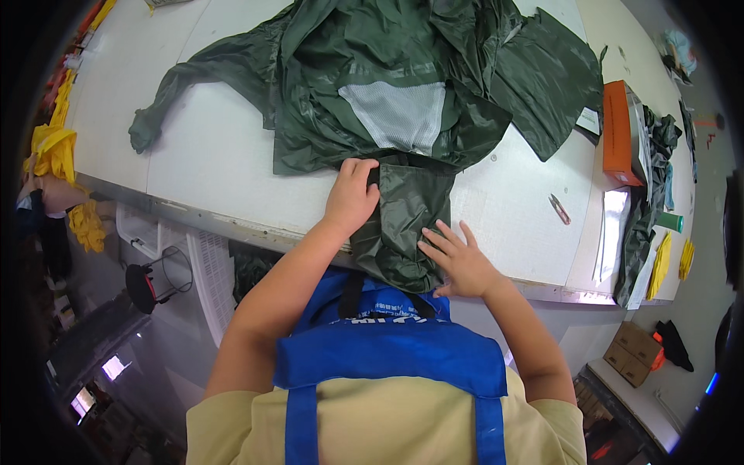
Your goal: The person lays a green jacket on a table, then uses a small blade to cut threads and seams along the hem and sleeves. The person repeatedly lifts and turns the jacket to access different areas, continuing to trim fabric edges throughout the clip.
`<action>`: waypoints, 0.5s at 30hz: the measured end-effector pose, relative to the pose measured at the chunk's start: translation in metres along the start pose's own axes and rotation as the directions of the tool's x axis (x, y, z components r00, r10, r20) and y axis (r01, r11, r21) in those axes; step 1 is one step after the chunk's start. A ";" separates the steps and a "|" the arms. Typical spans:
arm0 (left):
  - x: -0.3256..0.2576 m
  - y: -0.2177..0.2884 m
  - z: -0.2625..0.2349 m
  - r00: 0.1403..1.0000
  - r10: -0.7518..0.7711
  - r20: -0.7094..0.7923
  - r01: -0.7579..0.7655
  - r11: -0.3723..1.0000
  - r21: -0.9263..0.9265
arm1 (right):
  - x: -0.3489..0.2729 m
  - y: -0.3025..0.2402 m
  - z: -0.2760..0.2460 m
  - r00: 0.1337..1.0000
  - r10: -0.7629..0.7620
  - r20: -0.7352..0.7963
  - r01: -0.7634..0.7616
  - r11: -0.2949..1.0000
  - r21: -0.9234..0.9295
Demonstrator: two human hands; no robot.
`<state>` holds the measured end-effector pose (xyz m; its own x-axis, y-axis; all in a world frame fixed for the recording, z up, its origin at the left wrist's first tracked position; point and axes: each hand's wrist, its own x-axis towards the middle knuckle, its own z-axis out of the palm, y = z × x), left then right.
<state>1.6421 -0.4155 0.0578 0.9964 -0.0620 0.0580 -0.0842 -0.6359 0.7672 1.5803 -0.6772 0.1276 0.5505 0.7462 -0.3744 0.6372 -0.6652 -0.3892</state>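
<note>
A dark green rain jacket [318, 101] of thin shiny cloth lies spread on the white table, its sleeves out to both sides. White mesh lining [403, 112] shows in its middle. From its near edge a hood-like piece [415, 198] hangs toward me, over the table's front edge. My left hand [353, 195] has its fingers closed on the cloth at the upper left of this piece, where it meets the jacket. On the lower right of the same piece rests my right hand [463, 260], open, fingers spread.
Thread snips [559, 209] lie on the table [511, 209] to the right. Beyond them stand an orange box [618, 132], white papers [612, 232] and more dark green cloth [642, 240]. Yellow garments [54, 155] and part of another person [58, 194] are at the far left.
</note>
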 end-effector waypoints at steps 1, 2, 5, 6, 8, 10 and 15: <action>0.001 0.002 0.001 1.000 -0.009 0.000 0.009 1.000 0.028 | 0.008 0.006 -0.003 0.993 -0.019 -0.114 0.033 0.993 0.115; 0.003 0.003 0.002 1.000 -0.017 0.003 0.017 0.998 0.053 | 0.017 0.013 -0.006 0.974 -0.021 -0.226 0.073 0.972 0.225; 0.009 0.010 0.005 0.989 -0.129 0.071 0.119 0.985 0.125 | 0.053 0.009 -0.016 0.882 0.131 -0.453 0.030 0.944 0.330; 0.011 0.012 0.005 0.978 -0.182 0.102 0.166 0.974 0.152 | 0.067 0.005 -0.017 0.861 0.189 -0.471 -0.009 0.933 0.358; 0.015 0.012 0.006 0.995 -0.090 0.032 0.080 0.967 0.243 | 0.084 -0.005 -0.014 0.826 0.265 -0.497 -0.063 0.920 0.386; 0.019 0.011 0.004 1.000 0.018 -0.021 -0.012 0.962 0.274 | 0.085 -0.006 -0.009 0.835 0.277 -0.476 -0.069 0.910 0.408; 0.023 0.016 -0.016 0.989 -0.093 0.119 0.092 0.996 0.018 | 0.067 0.009 -0.004 0.803 0.297 -0.516 -0.025 0.883 0.469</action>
<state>1.6642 -0.4149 0.0810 0.9915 -0.0935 -0.0899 0.0071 -0.6526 0.7577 1.6249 -0.6333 0.1022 0.9099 0.4144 0.0177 0.2955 -0.6176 -0.7289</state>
